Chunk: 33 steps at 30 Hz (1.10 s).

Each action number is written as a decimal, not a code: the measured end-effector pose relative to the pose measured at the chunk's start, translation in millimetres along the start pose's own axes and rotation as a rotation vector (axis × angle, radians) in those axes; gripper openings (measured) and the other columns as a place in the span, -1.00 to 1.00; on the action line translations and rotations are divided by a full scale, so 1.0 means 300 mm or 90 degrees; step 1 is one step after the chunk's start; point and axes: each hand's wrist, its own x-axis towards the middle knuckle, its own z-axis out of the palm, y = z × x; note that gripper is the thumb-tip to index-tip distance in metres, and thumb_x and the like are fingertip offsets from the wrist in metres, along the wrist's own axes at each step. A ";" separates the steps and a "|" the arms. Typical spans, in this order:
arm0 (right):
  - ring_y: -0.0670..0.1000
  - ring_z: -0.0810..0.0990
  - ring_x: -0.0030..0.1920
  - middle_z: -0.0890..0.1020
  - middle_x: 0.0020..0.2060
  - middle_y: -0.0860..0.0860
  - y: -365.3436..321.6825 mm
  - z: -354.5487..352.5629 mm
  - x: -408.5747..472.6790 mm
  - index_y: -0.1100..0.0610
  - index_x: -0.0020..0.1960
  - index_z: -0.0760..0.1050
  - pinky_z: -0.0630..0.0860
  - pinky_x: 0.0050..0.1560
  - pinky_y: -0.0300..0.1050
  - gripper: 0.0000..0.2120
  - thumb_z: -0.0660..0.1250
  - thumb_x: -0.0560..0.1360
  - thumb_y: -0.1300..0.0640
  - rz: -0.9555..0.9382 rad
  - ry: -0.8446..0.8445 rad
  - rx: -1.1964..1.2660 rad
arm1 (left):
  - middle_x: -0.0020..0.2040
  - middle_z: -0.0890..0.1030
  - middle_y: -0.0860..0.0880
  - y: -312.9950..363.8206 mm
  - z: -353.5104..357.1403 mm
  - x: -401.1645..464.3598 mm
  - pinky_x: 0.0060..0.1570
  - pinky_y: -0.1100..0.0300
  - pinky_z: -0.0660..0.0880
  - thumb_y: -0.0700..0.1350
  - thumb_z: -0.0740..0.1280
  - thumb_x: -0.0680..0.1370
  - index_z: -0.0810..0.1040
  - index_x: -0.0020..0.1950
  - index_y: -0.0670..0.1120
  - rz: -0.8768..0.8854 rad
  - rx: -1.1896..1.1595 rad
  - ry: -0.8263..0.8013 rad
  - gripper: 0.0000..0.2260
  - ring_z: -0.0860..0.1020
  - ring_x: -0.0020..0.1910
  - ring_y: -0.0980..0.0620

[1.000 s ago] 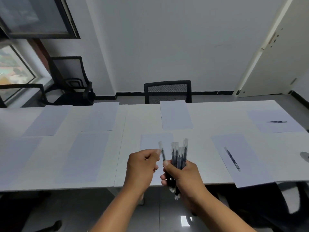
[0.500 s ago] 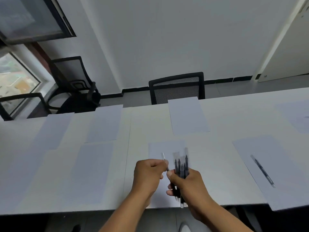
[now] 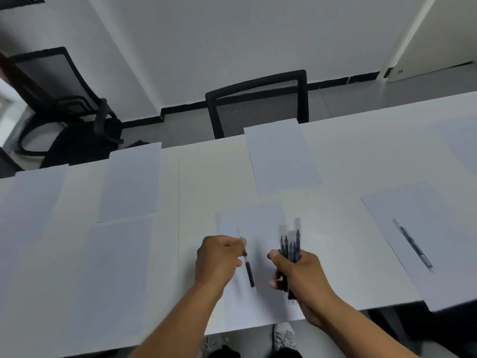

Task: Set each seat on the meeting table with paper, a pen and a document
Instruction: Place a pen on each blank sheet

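Nearest, left grip: left hand [image 3: 219,257] has its fingers curled round a single pen [image 3: 247,264], pinched near its upper, clear end; the dark barrel hangs down and toward the person over the sheet.
Right grip: right hand [image 3: 300,273] is closed as a fist round a bundle of pens [image 3: 291,248], tips up, lower ends sticking out below the palm.
Sheet under the hands: paper [image 3: 251,220] lies flat at the near edge of the surface [image 3: 209,177], no pen lying on it yet.
How the pen handles: light, stiff, smooth-bodied by the look of it; I judge it rolls easily once laid down, so it wants setting flat and letting go gently, not dropping.
Where to hold: mid-barrel gives more control than the end now pinched; held by the end it can swing.
How the bundle handles: loose sticks in one fist, likely to slide against each other; a slack hold could spill them.
How the paper handles: thin, limp and light; a dragged pen or sleeve could shift it.
Right of the hands: a second sheet [image 3: 402,244] carries a laid pen [image 3: 413,245] lying slantwise on it.
Left side: bare sheets [image 3: 118,267] lie in two rows, none with a pen that I can see.
Across the surface: far sheet [image 3: 281,156] lies in front of a black mesh chair [image 3: 258,102], no pen on it.
Farthest: another chair [image 3: 69,125] stands by the wall at left.
Documents: none that I can tell apart from plain paper.
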 end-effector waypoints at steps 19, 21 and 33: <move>0.17 0.71 -0.29 0.54 -0.34 0.14 0.096 0.021 0.094 0.17 -0.08 0.54 0.37 -0.43 -0.16 -0.80 0.49 0.59 0.08 0.035 -0.006 -0.001 | -0.34 0.73 -0.07 -0.112 0.117 0.254 -0.09 0.00 0.70 0.00 0.48 0.49 0.63 -0.22 -0.22 -0.002 0.261 -0.045 -0.72 0.75 -0.25 -0.11; 0.19 0.66 -0.28 0.52 -0.33 0.16 0.090 0.015 0.099 0.21 -0.07 0.54 0.42 -0.47 -0.21 -0.79 0.48 0.60 0.10 0.030 -0.012 0.003 | -0.36 0.73 -0.05 -0.120 0.126 0.257 -0.08 0.00 0.70 -0.02 0.48 0.50 0.60 -0.29 -0.17 0.001 0.265 -0.041 -0.73 0.75 -0.26 -0.09; 0.19 0.65 -0.29 0.53 -0.33 0.17 0.095 -0.046 0.106 0.44 0.04 0.51 0.44 -0.44 -0.18 -0.64 0.49 0.60 0.11 0.017 -0.019 0.014 | -0.33 0.73 -0.03 -0.141 0.155 0.257 -0.10 0.04 0.69 0.07 0.57 0.46 0.66 -0.24 -0.12 -0.006 0.304 0.002 -0.72 0.73 -0.25 -0.09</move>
